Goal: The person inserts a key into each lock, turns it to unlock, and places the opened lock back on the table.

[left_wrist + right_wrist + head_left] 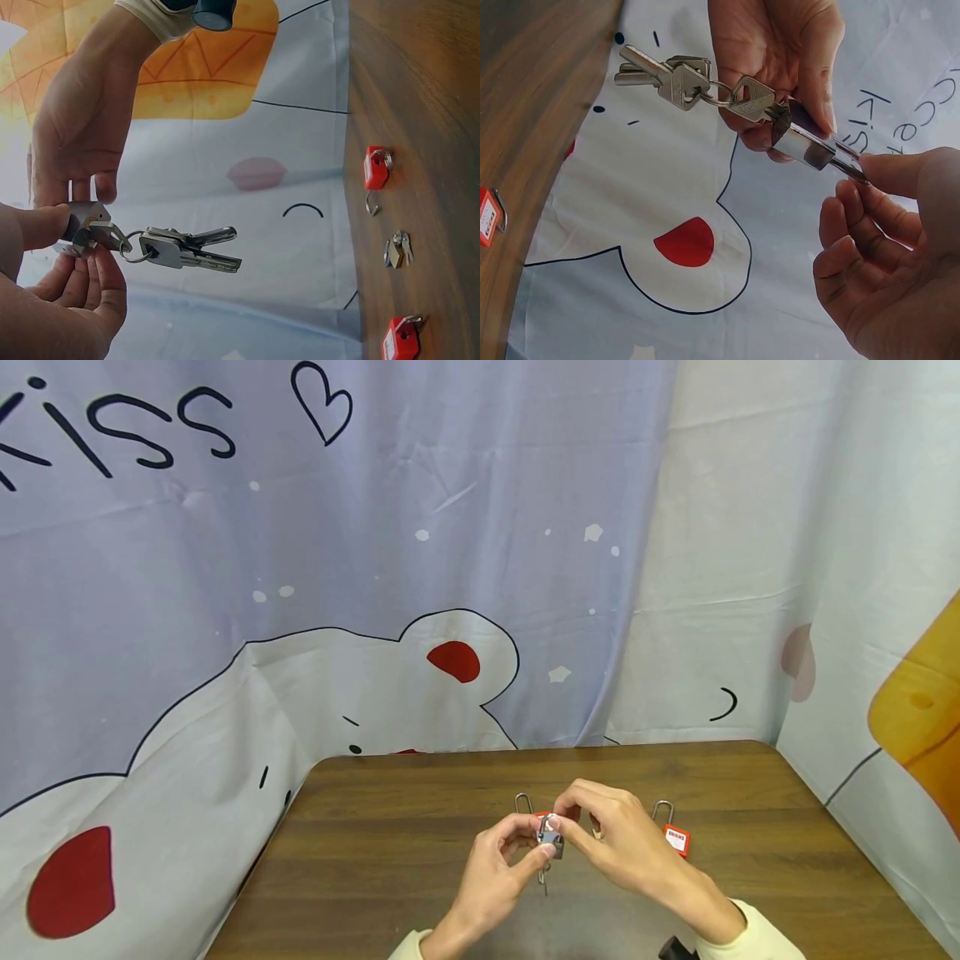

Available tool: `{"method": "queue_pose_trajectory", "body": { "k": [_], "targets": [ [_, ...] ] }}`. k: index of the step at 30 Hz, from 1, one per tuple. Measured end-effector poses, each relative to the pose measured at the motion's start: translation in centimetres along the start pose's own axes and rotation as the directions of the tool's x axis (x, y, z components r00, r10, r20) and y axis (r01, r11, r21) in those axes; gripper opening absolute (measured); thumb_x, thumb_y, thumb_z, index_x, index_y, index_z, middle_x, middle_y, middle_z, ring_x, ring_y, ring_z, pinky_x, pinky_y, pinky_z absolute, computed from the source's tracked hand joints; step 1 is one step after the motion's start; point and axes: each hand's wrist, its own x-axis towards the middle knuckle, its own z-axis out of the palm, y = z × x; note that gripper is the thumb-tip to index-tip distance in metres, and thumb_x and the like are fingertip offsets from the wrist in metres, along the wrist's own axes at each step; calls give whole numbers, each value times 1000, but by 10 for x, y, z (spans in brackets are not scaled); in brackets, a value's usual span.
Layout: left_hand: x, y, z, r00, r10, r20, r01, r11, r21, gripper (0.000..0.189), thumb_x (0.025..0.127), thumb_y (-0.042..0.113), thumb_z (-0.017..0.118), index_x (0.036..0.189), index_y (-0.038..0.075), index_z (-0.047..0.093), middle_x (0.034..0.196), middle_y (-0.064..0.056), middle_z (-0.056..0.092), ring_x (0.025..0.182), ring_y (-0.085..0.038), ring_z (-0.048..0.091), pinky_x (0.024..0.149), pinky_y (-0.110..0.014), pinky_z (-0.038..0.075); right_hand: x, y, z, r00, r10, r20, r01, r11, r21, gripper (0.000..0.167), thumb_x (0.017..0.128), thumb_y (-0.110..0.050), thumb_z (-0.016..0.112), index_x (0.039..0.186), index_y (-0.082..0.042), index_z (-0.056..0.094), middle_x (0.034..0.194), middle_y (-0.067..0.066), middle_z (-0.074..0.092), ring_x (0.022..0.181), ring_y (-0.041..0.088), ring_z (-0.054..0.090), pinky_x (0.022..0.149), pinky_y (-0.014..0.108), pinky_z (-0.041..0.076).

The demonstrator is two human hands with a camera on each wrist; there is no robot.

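A silver padlock [804,144] is held above the table between both hands. My left hand [491,870] grips its body, thumb on one side and fingers behind. With thumb and fingertips my right hand [626,839] pinches the end of the metal shackle [849,166]. A key [751,99] sits with its blade at the padlock's lower face, apparently in the keyhole. From that key a ring [135,246] carries several more keys [184,251], which dangle free. How far the shackle is out of the body cannot be told.
On the wooden table [375,835], one red padlock [677,839] lies to the right; another red padlock [401,341] is partly hidden by the hands in the head view. Between them lies a small bunch of keys [397,251]. A printed curtain [450,527] hangs behind the table.
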Motion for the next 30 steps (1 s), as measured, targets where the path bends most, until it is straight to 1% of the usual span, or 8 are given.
{"method": "queue_pose_trajectory", "body": {
  "k": [9, 13, 15, 18, 21, 24, 26, 30],
  "targets": [
    [0, -3, 0, 999, 40, 0, -40, 999, 5, 23, 87, 10, 73, 105, -1, 64, 105, -19, 67, 90, -6, 62, 87, -20, 53, -1, -1, 3, 1000, 16, -15, -16, 1000, -6, 18, 84, -12, 75, 85, -26, 64, 77, -19, 57, 69, -4, 51, 56, 8, 36],
    [0, -4, 0, 1000, 30, -7, -30, 999, 16, 22, 86, 10, 74, 104, 1, 65, 105, -18, 68, 89, -6, 63, 88, -22, 54, -1, 0, 5, 999, 24, -26, -25, 1000, -16, 19, 83, -11, 75, 84, -26, 64, 76, -20, 57, 68, -4, 51, 56, 10, 37],
    [-1, -5, 0, 1000, 15, -11, -15, 999, 33, 21, 86, 12, 75, 103, 3, 66, 102, -16, 68, 88, -6, 63, 88, -23, 54, -2, 0, 6, 999, 30, -27, -30, 999, -19, 19, 83, -11, 76, 83, -26, 63, 76, -20, 57, 69, -5, 51, 56, 11, 37],
    [-2, -5, 1, 1000, 4, -27, -2, 997, 80, 19, 85, 17, 76, 100, 8, 67, 97, -10, 70, 87, -6, 64, 88, -24, 53, -3, 1, 8, 999, 34, -33, -35, 999, -26, 19, 82, -10, 76, 82, -25, 63, 76, -20, 56, 69, -6, 50, 57, 11, 38],
    [-3, -6, 1, 998, 17, -53, -10, 990, 139, 19, 85, 22, 77, 98, 12, 69, 92, -4, 71, 85, -6, 65, 87, -25, 53, -4, 2, 10, 998, 38, -52, -40, 999, -32, 20, 81, -8, 76, 81, -24, 63, 75, -20, 56, 69, -5, 51, 59, 11, 39],
    [-3, -6, 1, 996, 32, -84, -16, 984, 178, 18, 83, 24, 78, 96, 16, 69, 88, 0, 72, 83, -6, 66, 86, -27, 53, -5, 4, 12, 996, 60, -71, -63, 997, -41, 22, 80, -7, 74, 78, -24, 62, 73, -20, 55, 68, -4, 51, 61, 9, 40],
    [-3, -7, 0, 994, 46, -97, -26, 980, 196, 17, 83, 24, 78, 96, 17, 69, 87, 1, 72, 82, -6, 66, 85, -28, 53, -5, 5, 13, 993, 90, -74, -94, 995, -45, 23, 79, -7, 73, 76, -25, 61, 71, -20, 54, 67, -4, 51, 62, 8, 39],
    [-4, -7, 0, 991, 77, -110, -53, 978, 201, 18, 83, 22, 78, 97, 15, 69, 87, 0, 72, 81, -6, 65, 83, -27, 54, -5, 6, 14, 984, 166, -61, -170, 983, -64, 26, 80, -10, 72, 71, -29, 56, 66, -22, 50, 61, -4, 49, 58, 12, 39]
  ]
}}
